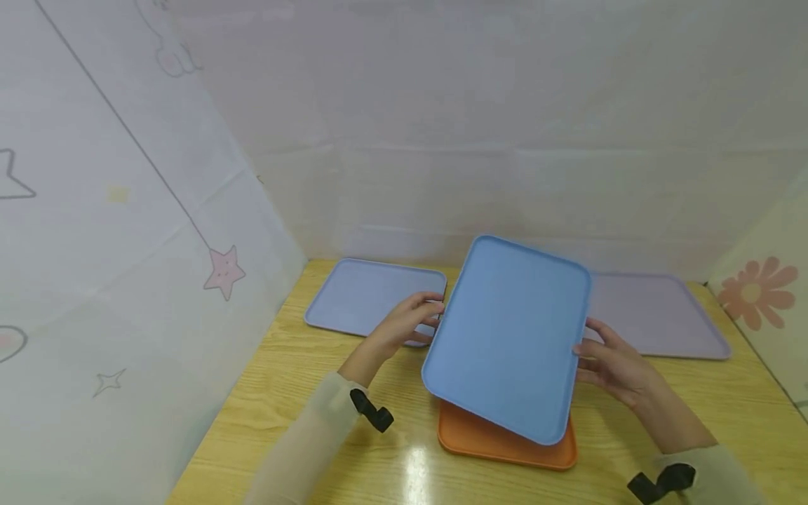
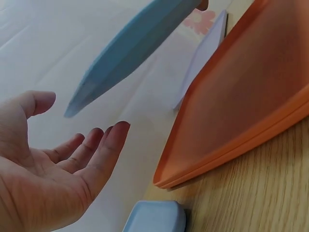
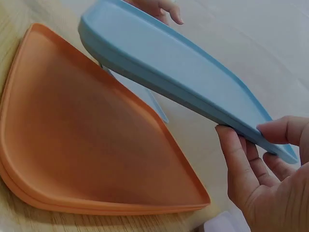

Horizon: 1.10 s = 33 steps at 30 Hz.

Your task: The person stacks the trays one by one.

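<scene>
A blue rectangular tray (image 1: 511, 337) is held up at a tilt over an orange tray (image 1: 492, 435). My right hand (image 1: 615, 365) pinches its right edge, thumb on the upper rim and fingers underneath, as the right wrist view shows. On the other side, my left hand (image 1: 404, 324) is beside the blue tray's left edge with its fingers spread. A gap shows between that hand (image 2: 58, 169) and the tray's corner in the left wrist view. The orange tray (image 3: 87, 130) lies flat on the table, partly hidden by the blue one in the head view.
Behind my left hand a pale periwinkle tray (image 1: 372, 294) lies on the wooden table (image 1: 271, 393). A lilac tray (image 1: 656, 315) lies at the back right, its left part covered by the blue tray. Pale cloth walls (image 1: 442, 140) with printed drawings stand around the table.
</scene>
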Each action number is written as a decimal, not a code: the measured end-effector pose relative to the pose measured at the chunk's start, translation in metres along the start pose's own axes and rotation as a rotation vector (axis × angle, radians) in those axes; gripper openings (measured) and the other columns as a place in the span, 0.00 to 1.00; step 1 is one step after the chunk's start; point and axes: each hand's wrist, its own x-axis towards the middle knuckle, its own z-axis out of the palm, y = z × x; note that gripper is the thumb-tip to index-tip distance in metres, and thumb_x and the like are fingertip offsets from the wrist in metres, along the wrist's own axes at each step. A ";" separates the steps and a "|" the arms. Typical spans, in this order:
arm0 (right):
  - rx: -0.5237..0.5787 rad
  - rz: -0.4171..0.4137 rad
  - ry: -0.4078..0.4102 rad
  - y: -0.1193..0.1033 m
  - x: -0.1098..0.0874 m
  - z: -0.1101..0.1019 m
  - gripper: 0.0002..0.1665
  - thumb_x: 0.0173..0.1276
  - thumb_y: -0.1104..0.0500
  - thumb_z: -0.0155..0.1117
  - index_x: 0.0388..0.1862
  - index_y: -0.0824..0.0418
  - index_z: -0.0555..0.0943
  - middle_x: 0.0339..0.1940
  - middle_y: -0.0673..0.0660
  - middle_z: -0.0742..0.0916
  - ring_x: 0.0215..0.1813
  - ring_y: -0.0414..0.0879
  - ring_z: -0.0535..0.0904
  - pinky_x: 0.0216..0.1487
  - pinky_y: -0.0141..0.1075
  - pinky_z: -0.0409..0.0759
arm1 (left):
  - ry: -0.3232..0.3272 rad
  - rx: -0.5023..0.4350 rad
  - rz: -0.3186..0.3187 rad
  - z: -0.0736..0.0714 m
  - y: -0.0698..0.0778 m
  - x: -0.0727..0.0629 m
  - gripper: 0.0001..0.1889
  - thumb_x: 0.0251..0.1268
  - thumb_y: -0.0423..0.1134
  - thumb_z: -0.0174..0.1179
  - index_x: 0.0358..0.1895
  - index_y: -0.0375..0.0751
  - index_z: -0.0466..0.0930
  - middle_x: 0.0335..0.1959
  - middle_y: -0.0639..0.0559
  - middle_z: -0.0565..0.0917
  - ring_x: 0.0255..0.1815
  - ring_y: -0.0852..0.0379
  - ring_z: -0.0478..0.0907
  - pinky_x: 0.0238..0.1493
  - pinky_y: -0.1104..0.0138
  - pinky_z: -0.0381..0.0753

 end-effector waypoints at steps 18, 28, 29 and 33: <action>-0.168 0.043 -0.091 0.000 0.002 -0.002 0.49 0.77 0.66 0.54 0.81 0.66 0.33 0.50 0.49 0.86 0.49 0.47 0.86 0.50 0.46 0.87 | -0.093 -0.073 0.021 0.011 -0.020 -0.007 0.37 0.66 0.32 0.60 0.78 0.45 0.58 0.51 0.42 0.78 0.44 0.50 0.78 0.29 0.58 0.87; -0.258 0.075 -0.064 0.003 0.006 -0.008 0.49 0.78 0.63 0.55 0.82 0.67 0.34 0.50 0.47 0.85 0.51 0.45 0.84 0.53 0.48 0.86 | -0.085 -0.109 -0.012 0.015 -0.027 -0.009 0.36 0.66 0.31 0.60 0.77 0.42 0.58 0.48 0.44 0.75 0.41 0.49 0.78 0.29 0.61 0.87; -0.264 0.077 -0.063 0.004 0.006 -0.009 0.49 0.78 0.63 0.55 0.82 0.67 0.34 0.50 0.47 0.85 0.51 0.45 0.84 0.53 0.48 0.85 | -0.086 -0.106 -0.015 0.015 -0.028 -0.008 0.36 0.67 0.31 0.60 0.77 0.42 0.58 0.48 0.44 0.75 0.41 0.50 0.78 0.29 0.61 0.87; -0.280 0.099 -0.045 0.009 0.007 -0.013 0.49 0.77 0.62 0.56 0.82 0.67 0.35 0.52 0.47 0.84 0.52 0.45 0.84 0.55 0.48 0.84 | -0.092 -0.098 -0.031 0.017 -0.033 -0.007 0.36 0.67 0.32 0.60 0.77 0.42 0.58 0.48 0.45 0.75 0.41 0.53 0.78 0.28 0.62 0.86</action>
